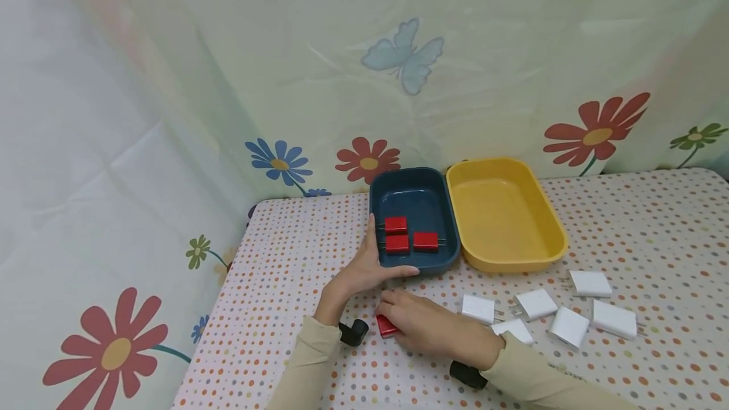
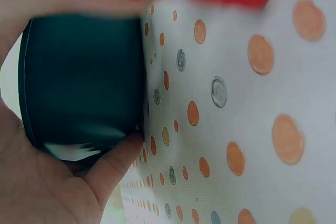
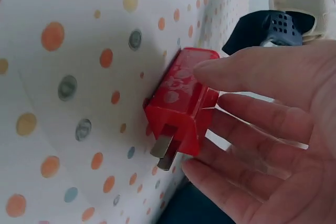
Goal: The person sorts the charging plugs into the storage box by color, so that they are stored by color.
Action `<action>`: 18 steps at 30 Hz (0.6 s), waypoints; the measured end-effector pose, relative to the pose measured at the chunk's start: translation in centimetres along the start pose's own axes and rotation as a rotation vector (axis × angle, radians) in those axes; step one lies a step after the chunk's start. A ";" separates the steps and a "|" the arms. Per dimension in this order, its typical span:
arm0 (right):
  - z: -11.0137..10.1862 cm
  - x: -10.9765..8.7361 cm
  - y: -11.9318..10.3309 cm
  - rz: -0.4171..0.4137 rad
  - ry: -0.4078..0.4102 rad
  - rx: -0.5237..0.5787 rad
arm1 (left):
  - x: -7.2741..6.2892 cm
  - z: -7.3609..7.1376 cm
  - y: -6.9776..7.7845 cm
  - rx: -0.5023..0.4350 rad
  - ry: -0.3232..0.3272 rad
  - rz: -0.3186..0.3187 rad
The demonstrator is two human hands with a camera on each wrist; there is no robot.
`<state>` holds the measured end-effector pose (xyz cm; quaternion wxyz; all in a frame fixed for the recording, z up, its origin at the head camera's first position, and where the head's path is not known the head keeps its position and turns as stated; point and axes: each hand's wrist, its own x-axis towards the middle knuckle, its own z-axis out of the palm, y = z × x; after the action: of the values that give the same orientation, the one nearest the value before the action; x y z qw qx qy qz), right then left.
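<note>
A red plug charger (image 3: 178, 90) with two metal prongs lies on the dotted tablecloth, in front of the dark blue tray (image 1: 414, 177). My right hand (image 1: 418, 321) pinches it, the thumb on its upper face and the fingers along its far side in the right wrist view. My left hand (image 1: 364, 269) rests against the tray's near left corner, its fingers extended along the left wall and its thumb along the front wall. Three red chargers (image 1: 397, 245) lie inside the tray, near its front. The left wrist view shows the blue tray wall (image 2: 84, 82) close to the left palm.
A yellow tray (image 1: 504, 214) stands against the blue one on the right. Several white plug chargers (image 1: 590, 284) lie scattered on the tablecloth (image 1: 302, 239) at the right. Behind the trays hangs a flowered curtain (image 1: 319, 68).
</note>
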<state>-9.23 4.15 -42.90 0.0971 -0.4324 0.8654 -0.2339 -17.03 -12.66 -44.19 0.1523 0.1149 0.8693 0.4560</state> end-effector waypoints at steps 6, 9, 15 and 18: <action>0.4 -0.3 0.0 -0.012 0.012 0.015 | 0.0 0.2 -0.2 -0.017 0.012 0.005; 0.6 -0.3 0.2 -0.008 0.014 0.031 | -0.2 0.1 -0.2 -0.016 0.014 -0.001; 0.6 -0.3 0.3 0.007 -0.006 0.030 | -0.2 0.2 -0.1 -0.008 0.012 -0.028; 0.0 -0.7 0.1 0.032 -0.024 0.033 | -0.2 0.2 -0.1 -0.012 0.014 -0.030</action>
<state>-8.86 4.79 -42.97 0.1181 -0.4198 0.8670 -0.2413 -16.77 -12.59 -44.36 0.1539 0.0977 0.8692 0.4596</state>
